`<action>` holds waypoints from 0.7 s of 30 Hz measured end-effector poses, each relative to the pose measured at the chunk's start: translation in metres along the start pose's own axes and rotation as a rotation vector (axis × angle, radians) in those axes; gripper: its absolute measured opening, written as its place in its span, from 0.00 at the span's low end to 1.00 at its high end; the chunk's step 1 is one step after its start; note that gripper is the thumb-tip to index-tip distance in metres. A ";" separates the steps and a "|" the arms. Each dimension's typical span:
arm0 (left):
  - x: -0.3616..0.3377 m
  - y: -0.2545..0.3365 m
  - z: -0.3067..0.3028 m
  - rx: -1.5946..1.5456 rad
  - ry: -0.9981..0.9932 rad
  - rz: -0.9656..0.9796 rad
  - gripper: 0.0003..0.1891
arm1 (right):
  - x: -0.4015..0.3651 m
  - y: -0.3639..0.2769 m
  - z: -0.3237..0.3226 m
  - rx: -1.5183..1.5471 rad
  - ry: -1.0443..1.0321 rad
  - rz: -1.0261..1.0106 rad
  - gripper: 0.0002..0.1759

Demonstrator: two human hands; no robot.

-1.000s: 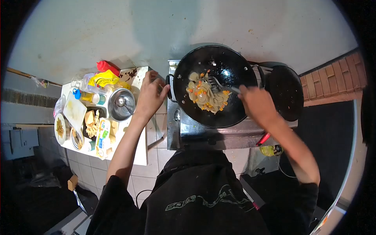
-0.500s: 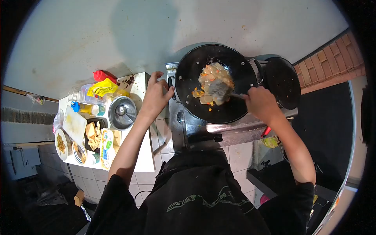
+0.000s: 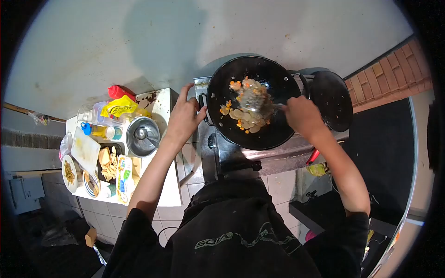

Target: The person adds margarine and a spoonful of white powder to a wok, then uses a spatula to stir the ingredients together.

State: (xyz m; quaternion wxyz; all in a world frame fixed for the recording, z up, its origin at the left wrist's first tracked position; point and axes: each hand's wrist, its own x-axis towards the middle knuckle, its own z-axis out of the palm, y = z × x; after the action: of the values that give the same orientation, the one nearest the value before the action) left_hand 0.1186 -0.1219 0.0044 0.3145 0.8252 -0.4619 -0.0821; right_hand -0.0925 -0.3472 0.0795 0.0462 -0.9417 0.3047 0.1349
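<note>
A black wok sits on the stove, with pale slices and orange bits of food in it. My right hand is closed on the handle of a metal spatula, whose blurred head lies over the middle of the food. At the wok's left side, my left hand is open with its fingers apart, close to the wok's left handle. No object shows in it.
A second black pan lies right of the wok. On the white table at left stand a metal bowl, a cutting board, a yellow packet, a red bottle and food containers. Red-handled object at the stove's front edge.
The spatula head has shifted slightly up and left, and the food is more spread out, with slices now lower in the wok. My right hand has moved a little left.
</note>
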 end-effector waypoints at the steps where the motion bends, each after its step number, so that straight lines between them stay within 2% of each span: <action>1: -0.001 -0.001 -0.001 0.001 0.002 -0.008 0.13 | -0.010 -0.002 -0.016 -0.118 0.100 -0.001 0.11; 2: -0.001 -0.001 -0.001 -0.010 -0.005 -0.016 0.13 | -0.016 -0.001 -0.025 -0.236 0.200 0.002 0.09; 6: 0.001 -0.002 0.001 -0.013 -0.011 -0.008 0.13 | 0.012 0.018 -0.037 -0.434 0.243 -0.002 0.06; 9: 0.000 -0.002 0.000 -0.003 -0.011 0.007 0.13 | 0.037 0.021 -0.018 -0.364 0.286 -0.025 0.08; 10: 0.001 -0.004 0.000 0.003 -0.010 0.007 0.13 | 0.037 0.018 -0.013 -0.361 0.254 -0.098 0.10; 14: 0.000 -0.006 0.002 -0.030 -0.019 -0.017 0.13 | 0.038 0.012 -0.029 -0.356 0.237 -0.197 0.11; 16: 0.000 -0.005 0.002 -0.038 -0.029 -0.025 0.13 | 0.049 0.015 -0.034 -0.398 0.396 -0.246 0.12; 21: 0.001 -0.006 0.002 -0.035 -0.026 -0.021 0.12 | 0.047 0.015 -0.026 -0.348 0.297 -0.347 0.13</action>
State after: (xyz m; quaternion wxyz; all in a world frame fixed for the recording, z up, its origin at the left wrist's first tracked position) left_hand 0.1226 -0.1214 -0.0006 0.3217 0.8233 -0.4559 -0.1041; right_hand -0.0586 -0.3900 0.0913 -0.1386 -0.9831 0.1145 0.0358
